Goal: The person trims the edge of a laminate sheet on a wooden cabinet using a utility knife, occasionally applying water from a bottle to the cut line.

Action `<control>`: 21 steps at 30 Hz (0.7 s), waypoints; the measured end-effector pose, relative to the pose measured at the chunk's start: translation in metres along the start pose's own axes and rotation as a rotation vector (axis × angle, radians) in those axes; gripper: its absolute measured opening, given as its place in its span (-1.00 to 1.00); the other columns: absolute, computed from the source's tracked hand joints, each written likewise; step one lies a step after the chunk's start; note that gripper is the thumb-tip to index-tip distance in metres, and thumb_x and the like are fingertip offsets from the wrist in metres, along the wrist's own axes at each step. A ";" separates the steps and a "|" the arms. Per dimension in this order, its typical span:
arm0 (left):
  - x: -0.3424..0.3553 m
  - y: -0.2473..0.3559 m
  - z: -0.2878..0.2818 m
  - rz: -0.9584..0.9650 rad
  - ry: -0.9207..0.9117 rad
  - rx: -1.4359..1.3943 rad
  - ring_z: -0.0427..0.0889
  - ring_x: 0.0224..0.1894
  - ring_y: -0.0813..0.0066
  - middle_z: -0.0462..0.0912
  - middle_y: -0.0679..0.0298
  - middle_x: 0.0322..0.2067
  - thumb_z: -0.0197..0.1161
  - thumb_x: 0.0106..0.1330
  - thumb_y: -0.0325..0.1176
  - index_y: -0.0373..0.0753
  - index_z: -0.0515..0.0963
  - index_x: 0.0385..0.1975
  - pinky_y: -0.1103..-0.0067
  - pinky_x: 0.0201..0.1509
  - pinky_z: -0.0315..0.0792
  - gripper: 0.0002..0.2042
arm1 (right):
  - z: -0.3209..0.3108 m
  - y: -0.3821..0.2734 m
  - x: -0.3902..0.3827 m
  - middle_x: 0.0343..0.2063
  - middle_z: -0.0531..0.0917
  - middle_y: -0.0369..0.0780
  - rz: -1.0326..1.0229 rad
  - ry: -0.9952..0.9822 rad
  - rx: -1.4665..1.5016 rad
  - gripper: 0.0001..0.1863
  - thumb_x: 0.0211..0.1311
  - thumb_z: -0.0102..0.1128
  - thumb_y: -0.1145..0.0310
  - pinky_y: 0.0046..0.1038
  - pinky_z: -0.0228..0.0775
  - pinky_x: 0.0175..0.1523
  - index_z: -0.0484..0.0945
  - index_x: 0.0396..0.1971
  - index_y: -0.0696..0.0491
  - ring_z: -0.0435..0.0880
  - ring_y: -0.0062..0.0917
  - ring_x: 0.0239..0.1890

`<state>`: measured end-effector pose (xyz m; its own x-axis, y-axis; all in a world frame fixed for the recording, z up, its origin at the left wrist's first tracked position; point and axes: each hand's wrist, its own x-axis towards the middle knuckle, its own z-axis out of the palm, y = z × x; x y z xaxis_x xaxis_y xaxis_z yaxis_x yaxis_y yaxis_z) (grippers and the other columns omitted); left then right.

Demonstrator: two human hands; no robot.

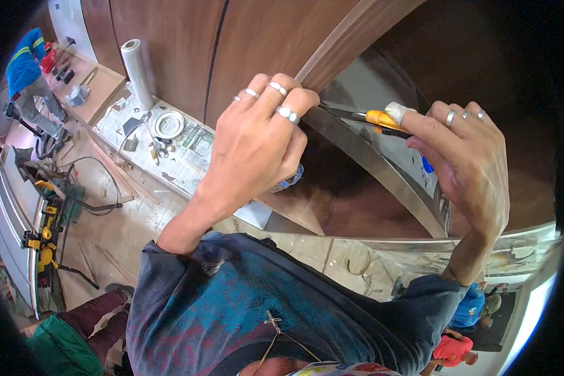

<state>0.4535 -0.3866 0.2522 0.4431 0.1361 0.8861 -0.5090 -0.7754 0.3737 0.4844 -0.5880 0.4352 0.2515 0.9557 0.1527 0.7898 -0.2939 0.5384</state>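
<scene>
My left hand [263, 138], with rings on several fingers, presses its fingertips against the edge of a shiny metal trim strip [382, 172] that runs diagonally along a curved brown wood panel [263, 37]. My right hand [467, 163], a bandage on one fingertip, grips a yellow utility knife [370, 118]. Its blade points left and lies on the strip just right of my left fingertips. Both hands are raised in front of the panel.
Below left, a paper-covered bench [169, 150] holds a roll of clear film [138, 72], a white coil and small tools. A yellow table saw [47, 232] stands on the dusty floor. A person in blue [25, 69] bends at far left; other people show at the bottom edge.
</scene>
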 end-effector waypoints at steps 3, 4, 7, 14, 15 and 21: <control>0.006 0.001 0.002 -0.028 -0.011 -0.046 0.52 -0.28 0.14 0.52 0.13 -0.35 0.13 -0.04 -0.65 -0.28 0.53 -0.28 0.32 -0.17 0.45 -0.72 | -0.013 0.001 -0.002 -0.50 0.56 -0.26 0.030 -0.048 -0.007 -0.64 0.05 0.37 0.46 -0.38 0.21 -0.32 0.70 -0.07 0.01 0.43 -0.43 -0.48; 0.006 0.000 0.001 -0.038 -0.019 -0.055 0.52 -0.30 0.14 0.51 0.13 -0.37 0.12 -0.06 -0.65 -0.28 0.52 -0.29 0.33 -0.18 0.44 -0.72 | -0.017 0.003 -0.004 -0.50 0.57 -0.25 0.047 -0.054 -0.001 -0.64 0.07 0.36 0.47 -0.38 0.21 -0.32 0.69 -0.06 0.01 0.43 -0.44 -0.47; 0.007 0.001 0.003 -0.061 -0.005 -0.073 0.50 -0.32 0.15 0.49 0.12 -0.39 0.09 -0.10 -0.65 -0.29 0.51 -0.32 0.33 -0.19 0.43 -0.72 | -0.024 0.012 -0.011 -0.49 0.58 -0.23 0.100 -0.042 0.045 -0.65 0.11 0.32 0.49 -0.39 0.22 -0.32 0.70 -0.04 0.02 0.43 -0.44 -0.48; 0.005 -0.001 0.002 -0.106 -0.026 -0.129 0.45 -0.27 0.09 0.48 0.16 -0.39 0.12 -0.16 -0.62 -0.24 0.52 -0.35 0.30 -0.19 0.43 -0.71 | -0.015 0.025 -0.006 -0.52 0.59 -0.22 0.077 -0.030 0.142 -0.66 0.11 0.33 0.48 -0.40 0.19 -0.33 0.71 -0.06 0.03 0.43 -0.44 -0.52; 0.004 -0.001 0.003 -0.111 -0.023 -0.132 0.45 -0.28 0.09 0.48 0.16 -0.39 0.12 -0.16 -0.62 -0.24 0.52 -0.36 0.31 -0.19 0.43 -0.71 | -0.012 0.026 -0.005 -0.53 0.59 -0.22 0.064 -0.022 0.146 -0.66 0.10 0.34 0.47 -0.40 0.18 -0.34 0.71 -0.06 0.03 0.44 -0.44 -0.53; 0.003 -0.001 0.003 -0.116 -0.014 -0.150 0.44 -0.28 0.08 0.49 0.16 -0.40 0.10 -0.18 -0.63 -0.25 0.54 -0.38 0.31 -0.19 0.42 -0.71 | -0.006 0.033 0.007 -0.51 0.60 -0.24 -0.030 -0.052 0.166 -0.69 0.13 0.33 0.43 -0.39 0.17 -0.36 0.71 -0.07 0.02 0.49 -0.43 -0.53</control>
<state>0.4577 -0.3874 0.2531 0.5148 0.2099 0.8312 -0.5581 -0.6540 0.5108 0.5088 -0.5909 0.4584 0.2518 0.9633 0.0930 0.8778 -0.2678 0.3972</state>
